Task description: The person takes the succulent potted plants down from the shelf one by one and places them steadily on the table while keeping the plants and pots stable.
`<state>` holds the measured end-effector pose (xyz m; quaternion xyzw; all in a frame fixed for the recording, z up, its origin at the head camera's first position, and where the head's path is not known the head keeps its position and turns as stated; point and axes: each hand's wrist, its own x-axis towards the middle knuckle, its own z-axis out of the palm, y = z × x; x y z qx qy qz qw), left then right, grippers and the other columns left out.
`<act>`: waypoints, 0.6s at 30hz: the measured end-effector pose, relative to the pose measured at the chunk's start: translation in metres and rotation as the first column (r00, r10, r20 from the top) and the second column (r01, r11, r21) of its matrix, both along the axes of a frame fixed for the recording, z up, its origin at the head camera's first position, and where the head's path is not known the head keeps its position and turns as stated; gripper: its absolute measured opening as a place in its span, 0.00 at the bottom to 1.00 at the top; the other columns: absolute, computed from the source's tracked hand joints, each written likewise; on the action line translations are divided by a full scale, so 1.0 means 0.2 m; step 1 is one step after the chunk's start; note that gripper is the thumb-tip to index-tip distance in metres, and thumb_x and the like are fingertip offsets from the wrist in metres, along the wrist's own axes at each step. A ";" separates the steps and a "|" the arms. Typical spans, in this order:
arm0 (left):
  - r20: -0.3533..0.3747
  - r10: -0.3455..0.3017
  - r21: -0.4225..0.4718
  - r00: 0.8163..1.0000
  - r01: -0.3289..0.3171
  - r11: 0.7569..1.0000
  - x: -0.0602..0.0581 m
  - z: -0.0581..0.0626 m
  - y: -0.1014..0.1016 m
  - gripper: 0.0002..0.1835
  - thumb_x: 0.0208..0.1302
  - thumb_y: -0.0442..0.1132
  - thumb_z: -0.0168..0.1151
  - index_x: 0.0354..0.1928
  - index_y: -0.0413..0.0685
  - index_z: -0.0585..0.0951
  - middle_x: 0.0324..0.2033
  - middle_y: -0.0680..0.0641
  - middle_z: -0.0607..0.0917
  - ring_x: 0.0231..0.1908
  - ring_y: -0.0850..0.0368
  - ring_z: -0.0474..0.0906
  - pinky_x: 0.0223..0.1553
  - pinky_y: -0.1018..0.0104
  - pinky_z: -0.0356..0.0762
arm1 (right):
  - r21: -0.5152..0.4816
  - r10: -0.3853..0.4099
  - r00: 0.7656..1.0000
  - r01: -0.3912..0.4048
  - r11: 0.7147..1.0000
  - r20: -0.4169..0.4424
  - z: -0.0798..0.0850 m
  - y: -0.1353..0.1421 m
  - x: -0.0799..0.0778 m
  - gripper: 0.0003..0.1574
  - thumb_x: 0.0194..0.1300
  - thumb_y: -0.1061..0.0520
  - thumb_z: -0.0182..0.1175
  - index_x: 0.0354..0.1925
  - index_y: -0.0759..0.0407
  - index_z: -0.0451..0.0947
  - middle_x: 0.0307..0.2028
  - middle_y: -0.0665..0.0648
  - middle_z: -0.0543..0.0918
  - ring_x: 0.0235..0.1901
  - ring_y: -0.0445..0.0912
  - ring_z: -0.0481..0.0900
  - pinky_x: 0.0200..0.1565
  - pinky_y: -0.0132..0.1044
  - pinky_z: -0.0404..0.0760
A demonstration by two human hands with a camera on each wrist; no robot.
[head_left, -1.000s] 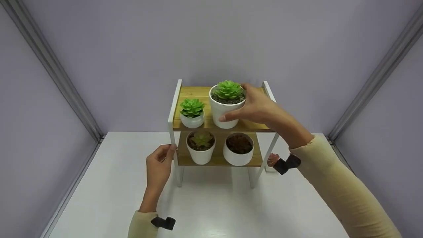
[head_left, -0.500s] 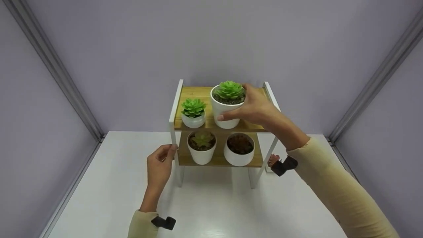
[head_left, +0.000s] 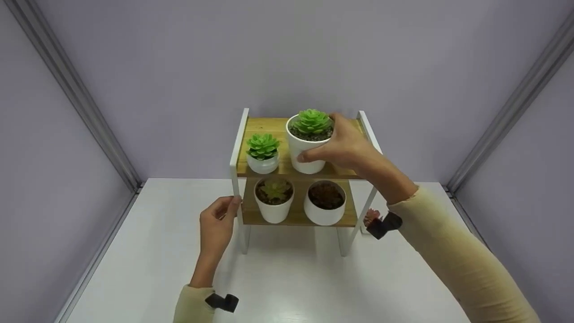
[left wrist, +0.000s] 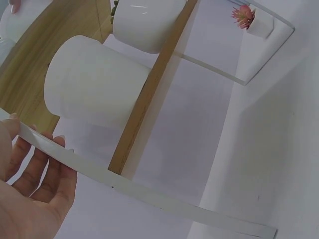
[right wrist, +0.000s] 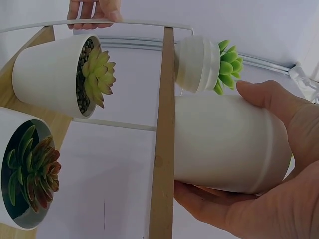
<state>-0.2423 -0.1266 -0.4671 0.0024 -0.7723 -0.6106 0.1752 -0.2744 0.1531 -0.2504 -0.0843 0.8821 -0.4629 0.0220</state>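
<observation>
My right hand (head_left: 347, 143) grips a tall white pot with a green succulent (head_left: 309, 150) on the top board of a two-tier plant stand (head_left: 255, 123). Its thumb lies across the pot's front and the fingers go round the far side. In the right wrist view the pot's base is right at the board (right wrist: 164, 149). My left hand (head_left: 216, 226) pinches the stand's white left front leg; the left wrist view shows thumb and fingers on either side of that white bar (left wrist: 89, 167). A small round pot with a bright green succulent (head_left: 263, 163) stands left of the tall pot.
On the lower board stand a white pot with a yellow-green succulent (head_left: 274, 211) and a wider white pot with a dark reddish succulent (head_left: 324, 215). A small pink succulent (left wrist: 244, 17) in a white pot sits on the white table (head_left: 157, 251) right of the stand. A wall rises behind.
The tall pot and the top of the stand have shifted very slightly right in the head view. My right forearm has drawn in a little to the left; both hands keep their hold.
</observation>
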 end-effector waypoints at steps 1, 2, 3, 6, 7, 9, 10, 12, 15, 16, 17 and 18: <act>-0.001 0.000 -0.001 1.000 0.000 1.000 0.00 0.00 0.00 0.20 0.76 0.54 0.63 0.49 0.44 0.88 0.45 0.45 0.92 0.51 0.54 0.86 0.54 0.68 0.83 | 0.001 0.000 1.000 0.000 1.000 -0.006 0.00 0.00 0.00 0.66 0.44 0.52 0.86 0.74 0.63 0.60 0.66 0.62 0.76 0.67 0.55 0.75 0.76 0.50 0.70; -0.002 0.000 -0.001 1.000 0.000 1.000 0.00 0.00 0.00 0.19 0.76 0.54 0.63 0.49 0.45 0.89 0.45 0.46 0.92 0.51 0.54 0.86 0.54 0.68 0.83 | 0.007 -0.001 1.000 0.001 1.000 -0.013 0.00 0.00 0.00 0.66 0.44 0.52 0.86 0.74 0.63 0.60 0.66 0.62 0.76 0.67 0.55 0.75 0.75 0.50 0.70; -0.004 0.000 -0.001 1.000 0.000 1.000 0.00 0.00 0.00 0.19 0.76 0.54 0.63 0.49 0.45 0.89 0.44 0.46 0.92 0.50 0.55 0.86 0.54 0.69 0.83 | 0.013 -0.006 1.000 0.006 1.000 -0.020 0.00 0.00 -0.01 0.66 0.44 0.51 0.85 0.73 0.64 0.60 0.66 0.63 0.77 0.67 0.55 0.76 0.75 0.50 0.71; -0.011 -0.001 0.001 1.000 0.001 1.000 0.00 0.00 0.00 0.18 0.76 0.53 0.63 0.49 0.45 0.89 0.44 0.46 0.92 0.48 0.56 0.85 0.52 0.70 0.82 | 0.029 -0.021 0.999 0.021 0.999 -0.027 0.01 0.01 -0.01 0.66 0.45 0.50 0.85 0.73 0.65 0.60 0.66 0.64 0.76 0.67 0.56 0.75 0.75 0.50 0.71; -0.015 -0.001 0.004 1.000 0.001 1.000 0.00 0.00 0.00 0.18 0.76 0.53 0.63 0.49 0.44 0.89 0.44 0.45 0.92 0.48 0.56 0.85 0.52 0.71 0.82 | 0.034 -0.026 0.999 0.027 0.999 -0.030 0.01 0.00 -0.01 0.67 0.45 0.49 0.85 0.74 0.66 0.60 0.66 0.64 0.76 0.67 0.56 0.75 0.75 0.51 0.72; -0.023 -0.003 0.006 1.000 0.003 1.000 -0.01 -0.01 -0.01 0.19 0.77 0.52 0.63 0.48 0.42 0.88 0.44 0.45 0.92 0.47 0.57 0.85 0.51 0.71 0.82 | 0.034 -0.032 0.999 0.034 0.999 -0.038 0.02 0.01 -0.01 0.67 0.45 0.49 0.85 0.74 0.66 0.60 0.66 0.64 0.76 0.67 0.56 0.75 0.74 0.51 0.72; -0.026 -0.004 0.008 1.000 0.004 1.000 -0.01 -0.01 -0.01 0.19 0.77 0.51 0.63 0.48 0.42 0.88 0.44 0.45 0.92 0.46 0.57 0.85 0.51 0.72 0.82 | 0.026 -0.033 0.999 0.034 0.999 -0.038 0.02 0.01 -0.01 0.67 0.45 0.49 0.85 0.74 0.66 0.60 0.66 0.64 0.76 0.67 0.56 0.75 0.74 0.51 0.72; -0.030 -0.008 0.012 1.000 0.009 1.000 -0.01 -0.01 -0.01 0.19 0.77 0.51 0.64 0.48 0.41 0.88 0.44 0.44 0.92 0.46 0.56 0.85 0.51 0.72 0.82 | 0.016 -0.029 0.999 0.030 0.999 -0.045 0.03 0.01 -0.02 0.67 0.45 0.50 0.85 0.74 0.66 0.59 0.66 0.65 0.76 0.66 0.56 0.75 0.74 0.52 0.73; -0.028 -0.008 0.007 1.000 0.008 1.000 -0.01 -0.01 -0.01 0.18 0.76 0.51 0.64 0.48 0.43 0.89 0.44 0.44 0.92 0.47 0.56 0.85 0.51 0.72 0.83 | -0.004 -0.022 0.998 0.022 1.000 -0.053 0.03 0.02 -0.01 0.66 0.45 0.51 0.85 0.73 0.66 0.60 0.65 0.64 0.76 0.65 0.56 0.76 0.72 0.52 0.75; -0.028 -0.009 0.008 1.000 0.009 1.000 -0.01 -0.01 -0.01 0.18 0.76 0.52 0.64 0.48 0.43 0.89 0.44 0.44 0.92 0.47 0.56 0.86 0.51 0.72 0.83 | -0.012 -0.022 0.998 0.021 1.000 -0.053 0.03 0.02 -0.01 0.66 0.45 0.52 0.85 0.74 0.65 0.59 0.65 0.64 0.76 0.65 0.55 0.76 0.72 0.52 0.75; -0.028 -0.009 0.008 1.000 0.009 1.000 -0.01 -0.01 0.00 0.18 0.76 0.52 0.64 0.48 0.44 0.89 0.44 0.44 0.92 0.47 0.56 0.86 0.51 0.72 0.83 | -0.016 -0.021 0.998 0.020 1.000 -0.057 0.03 0.02 -0.01 0.65 0.45 0.52 0.85 0.74 0.65 0.60 0.65 0.63 0.76 0.65 0.55 0.76 0.72 0.51 0.75; -0.030 -0.010 0.009 1.000 0.010 1.000 -0.01 -0.01 -0.01 0.18 0.76 0.51 0.64 0.48 0.44 0.89 0.44 0.44 0.92 0.47 0.55 0.86 0.50 0.73 0.83 | -0.021 -0.021 0.998 0.020 1.000 -0.062 0.03 0.02 -0.01 0.65 0.45 0.52 0.85 0.73 0.65 0.60 0.65 0.63 0.76 0.64 0.55 0.77 0.71 0.51 0.76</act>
